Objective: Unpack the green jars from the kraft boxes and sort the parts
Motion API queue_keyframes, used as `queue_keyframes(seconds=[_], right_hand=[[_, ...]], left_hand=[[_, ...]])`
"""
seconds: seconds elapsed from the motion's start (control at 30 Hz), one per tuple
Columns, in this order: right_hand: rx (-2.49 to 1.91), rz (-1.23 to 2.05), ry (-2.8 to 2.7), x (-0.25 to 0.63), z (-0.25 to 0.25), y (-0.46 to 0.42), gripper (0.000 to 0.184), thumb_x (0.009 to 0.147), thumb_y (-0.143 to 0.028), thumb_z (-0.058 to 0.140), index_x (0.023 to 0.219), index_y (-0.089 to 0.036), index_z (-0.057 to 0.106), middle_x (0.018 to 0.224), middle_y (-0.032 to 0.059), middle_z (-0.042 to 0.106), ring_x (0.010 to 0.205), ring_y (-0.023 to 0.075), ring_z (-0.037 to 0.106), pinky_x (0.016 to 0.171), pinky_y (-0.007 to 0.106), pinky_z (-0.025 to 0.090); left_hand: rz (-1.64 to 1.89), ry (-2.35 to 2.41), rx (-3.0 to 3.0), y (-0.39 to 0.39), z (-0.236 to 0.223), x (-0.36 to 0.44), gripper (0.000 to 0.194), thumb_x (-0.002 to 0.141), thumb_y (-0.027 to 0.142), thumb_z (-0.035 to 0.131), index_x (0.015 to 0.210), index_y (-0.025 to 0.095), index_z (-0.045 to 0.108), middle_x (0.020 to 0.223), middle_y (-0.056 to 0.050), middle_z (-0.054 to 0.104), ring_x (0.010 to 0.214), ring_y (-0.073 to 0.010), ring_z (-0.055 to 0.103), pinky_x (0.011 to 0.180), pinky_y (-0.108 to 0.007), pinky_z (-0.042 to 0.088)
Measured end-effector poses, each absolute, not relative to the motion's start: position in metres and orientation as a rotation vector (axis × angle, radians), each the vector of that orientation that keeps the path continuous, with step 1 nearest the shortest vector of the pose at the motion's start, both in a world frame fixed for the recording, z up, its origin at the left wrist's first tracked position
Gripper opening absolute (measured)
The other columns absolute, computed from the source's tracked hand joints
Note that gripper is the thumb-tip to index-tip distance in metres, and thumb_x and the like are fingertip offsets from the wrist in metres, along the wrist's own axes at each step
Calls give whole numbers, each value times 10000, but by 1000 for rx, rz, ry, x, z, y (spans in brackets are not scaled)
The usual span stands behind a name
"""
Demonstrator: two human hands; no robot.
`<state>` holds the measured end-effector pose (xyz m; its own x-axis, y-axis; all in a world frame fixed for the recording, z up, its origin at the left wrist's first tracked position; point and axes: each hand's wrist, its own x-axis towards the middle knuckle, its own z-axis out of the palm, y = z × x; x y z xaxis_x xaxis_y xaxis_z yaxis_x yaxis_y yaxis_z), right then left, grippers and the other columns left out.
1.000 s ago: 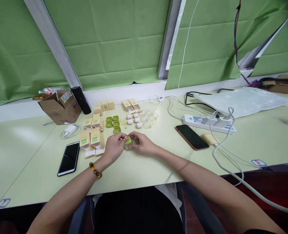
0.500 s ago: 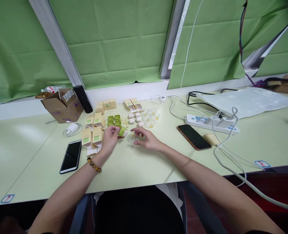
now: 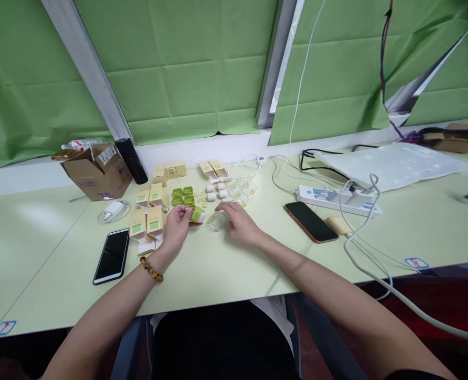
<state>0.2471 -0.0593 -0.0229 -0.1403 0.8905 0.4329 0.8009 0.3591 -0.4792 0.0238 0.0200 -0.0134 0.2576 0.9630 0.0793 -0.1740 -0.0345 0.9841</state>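
Note:
My left hand (image 3: 179,224) is closed around a small green-capped piece with a white end (image 3: 198,215), held just above the table. My right hand (image 3: 239,222) rests on the table beside it, fingers curled over a small clear plastic cup (image 3: 217,221). Behind the hands lie several green caps (image 3: 182,196), white blocks (image 3: 216,191), clear cups (image 3: 241,189) and small tan cartons with green labels (image 3: 148,218).
A black phone (image 3: 112,255) lies left, a brown-edged phone (image 3: 311,222) right, with a power strip (image 3: 338,199) and trailing white cables (image 3: 372,274). An open cardboard box (image 3: 96,173) and a black cylinder (image 3: 131,161) stand at the back left. A plastic bag (image 3: 392,163) lies back right.
A second ago both hands held the green-capped piece together. They have since separated: the left hand keeps the green piece, the right hand has the clear cup and moved slightly forward.

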Motion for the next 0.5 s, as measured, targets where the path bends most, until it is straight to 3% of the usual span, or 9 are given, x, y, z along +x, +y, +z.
queue_keyframes(seconds=[0.2, 0.3, 0.4, 0.5], right_hand=[[-1421, -66, -2050, 238, -22, -65, 278, 910, -276, 728, 1180, -211, 716, 1237, 148, 580, 1186, 352, 484, 1024, 527, 476], [-1420, -95, -2099, 238, -25, -63, 212, 895, -140, 681, 1071, -226, 763, 1256, 142, 562, 1208, 352, 451, 1020, 534, 462], [-1436, -148, -2029, 246, -24, -60, 382, 791, 31, 599, 1018, -220, 776, 1285, 138, 558, 1259, 355, 428, 1050, 551, 445], [-1414, -127, -2039, 255, -20, -61, 436, 762, 26, 613, 1092, -213, 767, 1297, 138, 568, 1277, 355, 441, 1069, 556, 459]], left_hand=[[1134, 822, 1180, 21, -17, 25, 439, 802, 497, 876, 905, 158, 618, 932, -68, 741, 840, -209, 741, 747, -410, 684], [1107, 800, 1139, 21, -19, 24, 406, 832, 473, 862, 917, 160, 617, 909, -63, 739, 845, -202, 742, 777, -418, 689], [1104, 796, 1123, 21, -19, 24, 379, 854, 449, 849, 931, 159, 617, 903, -57, 735, 845, -194, 744, 798, -423, 692], [1116, 804, 1119, 21, -18, 24, 368, 859, 438, 845, 930, 156, 618, 898, -53, 730, 844, -194, 745, 801, -428, 694]])
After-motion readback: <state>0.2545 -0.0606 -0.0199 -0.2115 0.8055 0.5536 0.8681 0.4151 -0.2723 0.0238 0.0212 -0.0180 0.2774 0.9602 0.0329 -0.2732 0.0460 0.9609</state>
